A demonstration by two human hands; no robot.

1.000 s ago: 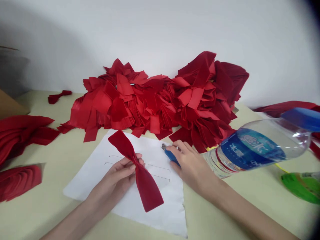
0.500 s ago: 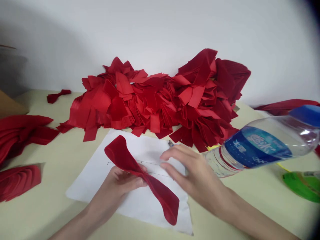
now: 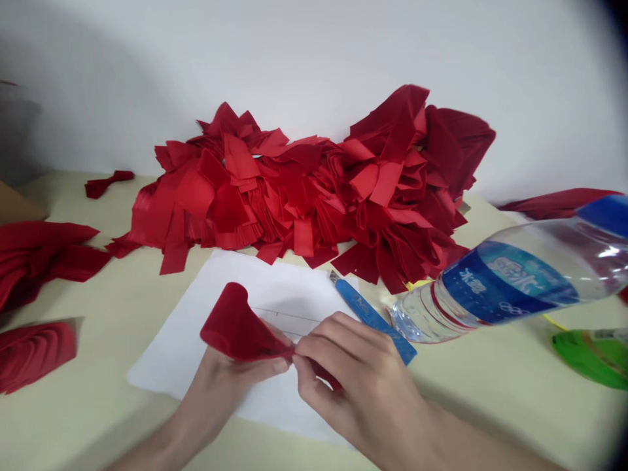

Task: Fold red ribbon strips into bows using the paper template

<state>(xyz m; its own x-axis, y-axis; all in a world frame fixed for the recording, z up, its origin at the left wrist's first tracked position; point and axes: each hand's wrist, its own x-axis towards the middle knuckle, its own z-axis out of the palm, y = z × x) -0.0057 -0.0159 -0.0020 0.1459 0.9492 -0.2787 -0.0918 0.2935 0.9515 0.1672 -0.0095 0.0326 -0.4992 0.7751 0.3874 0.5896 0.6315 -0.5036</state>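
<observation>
Most of the right half of the red bow [image 3: 235, 324] is hidden behind the right hand [image 3: 356, 376], and the bow itself hides some fingers of the left hand [image 3: 228, 386]. Both hands cover parts of the white paper [image 3: 171, 347] and its thin black lines [image 3: 294, 316]. The bottom edge cuts off both forearms; the right edge cuts the blue cap [image 3: 606, 214] and the green object [image 3: 589, 356]. Two red bundles [image 3: 34, 353] run out at the left, and the smallest label print [image 3: 510, 307] is unreadable.
</observation>
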